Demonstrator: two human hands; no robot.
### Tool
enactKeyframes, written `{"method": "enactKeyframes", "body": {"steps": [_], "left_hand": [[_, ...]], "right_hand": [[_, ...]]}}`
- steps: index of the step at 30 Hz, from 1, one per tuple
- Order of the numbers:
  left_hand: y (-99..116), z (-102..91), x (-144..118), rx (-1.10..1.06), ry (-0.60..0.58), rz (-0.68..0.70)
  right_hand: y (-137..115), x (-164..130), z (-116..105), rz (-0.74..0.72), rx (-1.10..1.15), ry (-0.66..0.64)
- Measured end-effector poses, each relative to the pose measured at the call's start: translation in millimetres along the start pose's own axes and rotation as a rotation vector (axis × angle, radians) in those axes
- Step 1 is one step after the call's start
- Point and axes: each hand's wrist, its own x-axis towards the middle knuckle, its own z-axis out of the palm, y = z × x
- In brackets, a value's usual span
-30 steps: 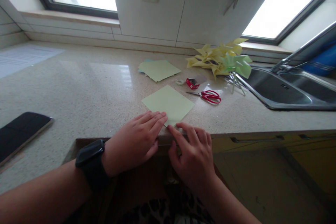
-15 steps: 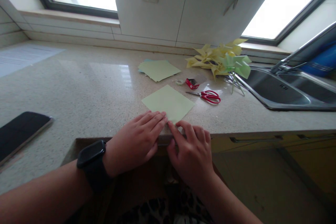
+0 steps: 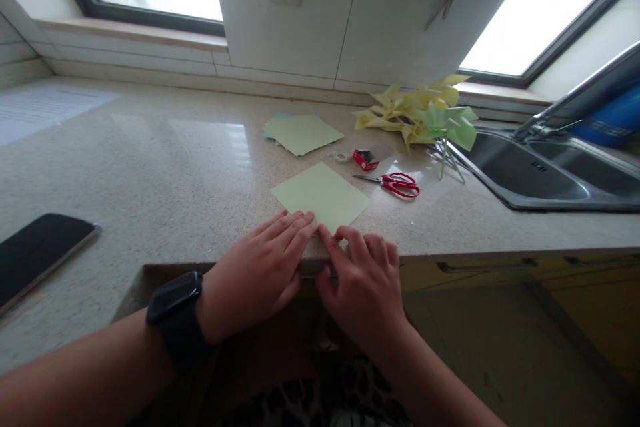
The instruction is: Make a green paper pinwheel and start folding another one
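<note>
A pale green square sheet of paper (image 3: 323, 193) lies flat on the counter near its front edge, one corner pointing towards me. My left hand (image 3: 263, 270) rests with outstretched fingers on its near left side. On the near corner presses the extended index finger of my right hand (image 3: 364, 277); its other fingers are bent and hold nothing I can see. The fingers cover the near corner, so its exact shape is hidden. Behind the sheet is a stack of green and blue paper (image 3: 306, 133). Red-handled scissors (image 3: 397, 183) lie to its right.
A tape roll (image 3: 342, 157) and a small red box (image 3: 365, 159) sit behind the scissors. Yellow and green paper pinwheels (image 3: 417, 113) lie by the steel sink (image 3: 520, 167). A black phone (image 3: 43, 257) is at left, printed paper (image 3: 45, 110) behind it.
My right index finger has slid slightly forward and left at the near corner. My left hand has hardly moved, and the sheet stays in place.
</note>
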Motion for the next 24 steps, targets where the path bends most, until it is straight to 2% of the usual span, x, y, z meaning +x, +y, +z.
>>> {"method": "enactKeyframes", "body": {"steps": [12, 24], "left_hand": [[-0.8, -1.1, 1.0, -0.019, 0.014, -0.002], [-1.0, -2.2, 1.7, -0.019, 0.019, -0.003]], "right_hand": [[5.4, -11.1, -4.2, -0.019, 0.154, 0.056], [6.7, -18.1, -3.7, -0.021, 0.194, 0.077]]}}
